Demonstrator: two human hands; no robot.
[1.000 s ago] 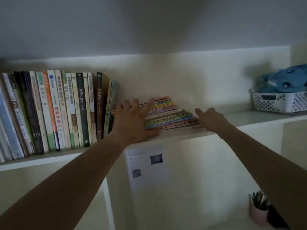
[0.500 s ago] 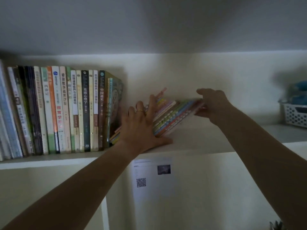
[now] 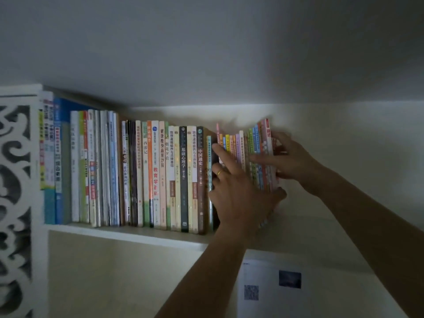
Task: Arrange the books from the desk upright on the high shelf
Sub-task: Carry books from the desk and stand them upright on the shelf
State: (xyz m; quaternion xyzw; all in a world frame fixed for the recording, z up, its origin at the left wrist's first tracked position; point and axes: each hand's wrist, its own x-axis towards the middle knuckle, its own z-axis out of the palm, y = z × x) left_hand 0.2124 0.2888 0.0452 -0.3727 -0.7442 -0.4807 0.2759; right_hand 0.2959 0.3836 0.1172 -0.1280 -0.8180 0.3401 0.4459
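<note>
**Thin books standing, but only the hands are keeping them there**

Starting at the nine o'clock side, a carved white panel [image 3: 16,180] is closing off the end of the high shelf [image 3: 128,234], and a long row of taller books [image 3: 160,175] is standing tight and upright beside it, needing no help.

Next comes the left hand [image 3: 238,193], reaching up from six o'clock. Its fingers [image 3: 221,154] are lying fairly straight and spread, pressing flat on the spines of the bundle of thin colourful books [image 3: 252,152], with the thumb stretching toward three o'clock under the bundle's lower corner. It is pressing rather than clutching anything.

The bundle is standing near upright just beside the tall row, with a dark gap showing between the two. The right hand [image 3: 291,159], at three o'clock of the bundle, is bracing the outermost cover with loosely extended fingers; whether the thumb is wrapping behind I cannot tell.

The risk, as I am judging it: nothing is propping the bundle on its three o'clock side, so if that right hand is pulled off early the slim books may be fanning out and sliding flat again. Pushing too hard toward nine o'clock could be buckling the limp ones into the gap.

Below the shelf, a printed sheet [image 3: 273,285] is hanging on the wall.
</note>
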